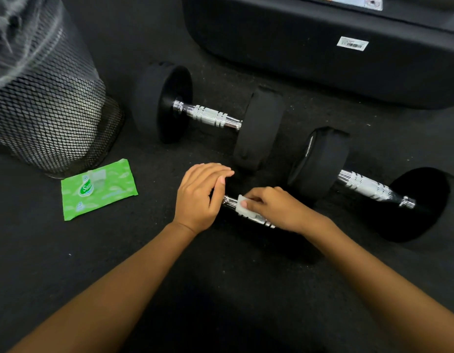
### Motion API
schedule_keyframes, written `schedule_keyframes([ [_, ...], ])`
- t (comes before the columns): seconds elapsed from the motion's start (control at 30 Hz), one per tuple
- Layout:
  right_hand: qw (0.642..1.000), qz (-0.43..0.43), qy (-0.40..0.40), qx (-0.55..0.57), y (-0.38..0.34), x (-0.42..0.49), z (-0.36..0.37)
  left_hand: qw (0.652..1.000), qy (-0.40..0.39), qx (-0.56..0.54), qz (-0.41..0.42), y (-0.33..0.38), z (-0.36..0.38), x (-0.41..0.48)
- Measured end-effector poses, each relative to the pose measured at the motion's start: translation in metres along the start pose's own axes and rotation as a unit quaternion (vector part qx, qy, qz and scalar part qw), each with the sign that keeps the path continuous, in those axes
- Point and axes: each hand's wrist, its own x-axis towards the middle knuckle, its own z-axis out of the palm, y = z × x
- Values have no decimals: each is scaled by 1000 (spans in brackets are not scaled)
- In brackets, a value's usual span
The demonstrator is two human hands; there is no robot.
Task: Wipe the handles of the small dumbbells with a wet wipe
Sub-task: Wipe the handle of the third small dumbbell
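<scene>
- Your right hand (270, 208) has its grip pinched on the wet wipe (242, 206), pressed against the nearest dumbbell's handle (256, 217).
- Your left hand (200, 197) rests open on that dumbbell's end, holding nothing.

Bottom of the frame is open black floor (68, 276), loads of room there. Up top it's tight: mesh bin (42, 98) upper left, wipes pack (98, 189) just below it, two dumbbells (208, 115) (368, 186) mid-frame, black bench base (297, 47) across the top right.

Hands (236, 200), wipe (242, 206) on dumbbell handle (256, 219)
</scene>
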Motion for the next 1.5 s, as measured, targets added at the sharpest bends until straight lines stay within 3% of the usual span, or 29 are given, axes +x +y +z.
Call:
schedule_keyframes([
  [0.23,996,-15,50,76,-22,10,18,1000,-3,8,2,0,-1,0],
  [0.4,966,-110,186,-140,-7,-20,26,1000,-5,5,2,1,-1,0],
  [0.57,927,-143,282,-204,-22,-9,43,1000,-9,8,-1,0,0,0],
  [0.67,913,-178,295,-218,-29,1,51,1000,-14,10,-1,0,-1,0],
  [0.97,917,-154,285,-232,-4,-21,48,1000,-5,6,-2,0,-1,0],
  [1.17,941,-149,258,-160,-12,-14,45,1000,-4,9,-3,0,-1,1],
  [1.43,997,-25,67,4,-25,9,22,1000,-2,13,3,1,-1,0],
  [1.5,1000,-2,8,-6,-22,12,13,1000,1,12,4,1,-1,1],
])
